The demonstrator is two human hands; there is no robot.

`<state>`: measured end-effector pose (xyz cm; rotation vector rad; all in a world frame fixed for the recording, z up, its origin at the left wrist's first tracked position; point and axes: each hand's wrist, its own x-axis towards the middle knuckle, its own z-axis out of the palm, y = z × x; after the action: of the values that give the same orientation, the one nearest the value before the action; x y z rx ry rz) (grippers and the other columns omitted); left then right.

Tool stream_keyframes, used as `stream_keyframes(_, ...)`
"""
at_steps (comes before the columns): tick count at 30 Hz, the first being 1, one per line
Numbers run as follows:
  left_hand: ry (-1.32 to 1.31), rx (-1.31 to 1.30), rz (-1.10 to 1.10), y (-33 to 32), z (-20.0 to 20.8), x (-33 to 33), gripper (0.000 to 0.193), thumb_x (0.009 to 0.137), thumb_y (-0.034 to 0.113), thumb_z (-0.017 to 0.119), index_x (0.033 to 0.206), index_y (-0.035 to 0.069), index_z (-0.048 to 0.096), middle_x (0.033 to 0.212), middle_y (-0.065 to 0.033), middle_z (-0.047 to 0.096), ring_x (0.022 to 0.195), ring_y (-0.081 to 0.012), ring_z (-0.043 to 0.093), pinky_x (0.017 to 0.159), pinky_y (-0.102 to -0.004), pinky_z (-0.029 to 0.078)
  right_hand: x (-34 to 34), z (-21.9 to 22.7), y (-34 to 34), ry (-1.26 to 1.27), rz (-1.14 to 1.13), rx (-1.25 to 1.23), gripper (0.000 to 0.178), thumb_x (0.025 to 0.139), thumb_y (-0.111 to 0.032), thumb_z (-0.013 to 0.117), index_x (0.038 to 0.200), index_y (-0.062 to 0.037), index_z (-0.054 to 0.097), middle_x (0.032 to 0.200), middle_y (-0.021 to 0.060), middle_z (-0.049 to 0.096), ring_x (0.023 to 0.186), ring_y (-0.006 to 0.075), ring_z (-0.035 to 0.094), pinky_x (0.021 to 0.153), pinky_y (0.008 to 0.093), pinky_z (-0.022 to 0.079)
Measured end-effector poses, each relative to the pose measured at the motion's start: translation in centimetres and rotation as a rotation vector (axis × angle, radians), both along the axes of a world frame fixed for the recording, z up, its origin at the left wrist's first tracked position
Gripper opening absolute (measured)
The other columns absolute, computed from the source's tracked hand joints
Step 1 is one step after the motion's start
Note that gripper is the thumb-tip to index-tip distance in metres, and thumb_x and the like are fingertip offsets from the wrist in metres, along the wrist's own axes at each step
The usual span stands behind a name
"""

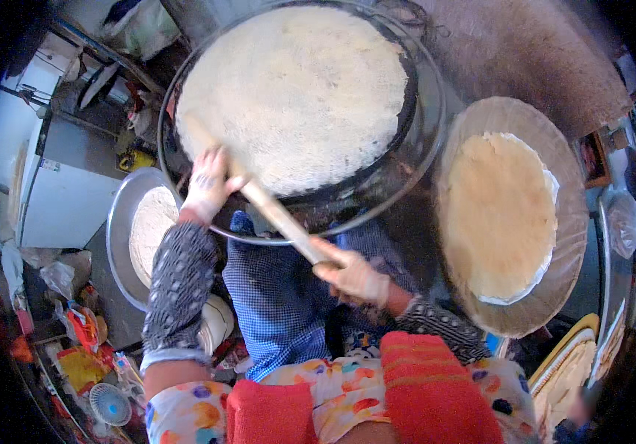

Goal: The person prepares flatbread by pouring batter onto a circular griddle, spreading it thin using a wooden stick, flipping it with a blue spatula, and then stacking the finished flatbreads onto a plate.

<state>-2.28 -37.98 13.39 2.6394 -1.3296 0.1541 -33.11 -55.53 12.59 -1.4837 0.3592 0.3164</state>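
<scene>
A large round sheet of pale batter (pixel 295 89) covers a black griddle (pixel 411 92), which sits inside a thin metal ring (pixel 440 148). Both my hands are on a long wooden stick (pixel 281 216) that slants across the griddle's near left edge. My left hand (pixel 209 181) is closed round its upper part, just above the batter's edge. Its far end is blurred over the batter. Lower down, my right hand (pixel 355 276) grips the near end, with the fingers partly hidden underneath.
Left of the griddle stands a metal basin (pixel 121 244) with a pale mixture (pixel 153 229). At right, a thin round flatbread (pixel 501 214) lies on a wide covered round tray (pixel 571 214). More flatbreads (pixel 569 374) are stacked at lower right. Packets and a small basket (pixel 110 404) crowd the lower left.
</scene>
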Motion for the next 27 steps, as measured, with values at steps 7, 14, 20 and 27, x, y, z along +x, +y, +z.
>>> stream_keyframes(7, -0.087, -0.167, -0.491, -6.9, 4.4, -5.8, 0.103, 0.074, 0.07, 0.056, 0.138, -0.007, 0.035, 0.139, -0.0307, 0.039, 0.132, -0.0459, 0.032, 0.112, -0.0533, 0.022, -12.6, -3.7, 1.8, -0.111, -0.226, -0.476, 0.065, 0.089, -0.023, 0.063, 0.148, -0.0215, 0.035, 0.077, 0.0061, 0.06, 0.059, 0.0145, 0.058, 0.055, 0.0283, 0.049)
stream_keyframes(14, -0.017, 0.084, -0.624, -28.5, 0.5, -5.8, 0.101, 0.055, 0.057, 0.075, 0.128, -0.007, 0.047, 0.13, -0.0265, 0.051, 0.13, -0.0391, 0.041, 0.111, -0.0427, 0.031, -8.6, 3.6, -2.3, 0.182, -0.714, 0.072, 0.064, 0.092, -0.022, 0.058, 0.15, -0.016, 0.03, 0.069, 0.0011, 0.055, 0.047, 0.0091, 0.048, 0.04, 0.0246, 0.039)
stream_keyframes(20, 0.02, 0.023, -0.351, -19.8, 0.3, 3.2, 0.093, 0.058, 0.054, 0.074, 0.125, -0.006, 0.05, 0.128, -0.0252, 0.053, 0.124, -0.0405, 0.047, 0.108, -0.0414, 0.034, -1.2, 3.4, -4.1, 0.096, -0.446, 0.341, 0.063, 0.094, -0.018, 0.056, 0.15, -0.0151, 0.028, 0.077, 0.0014, 0.055, 0.046, 0.0081, 0.047, 0.037, 0.0235, 0.038)
stream_keyframes(27, -0.067, 0.161, -0.014, 0.7, -0.1, 8.9, 0.098, 0.066, 0.051, 0.073, 0.133, -0.011, 0.039, 0.137, -0.0274, 0.043, 0.13, -0.0376, 0.04, 0.113, -0.0435, 0.029, 7.2, 1.0, 1.9, 0.074, -0.049, 0.197, 0.061, 0.092, -0.015, 0.06, 0.148, -0.0218, 0.035, 0.065, 0.0028, 0.057, 0.047, 0.0096, 0.053, 0.041, 0.028, 0.045)
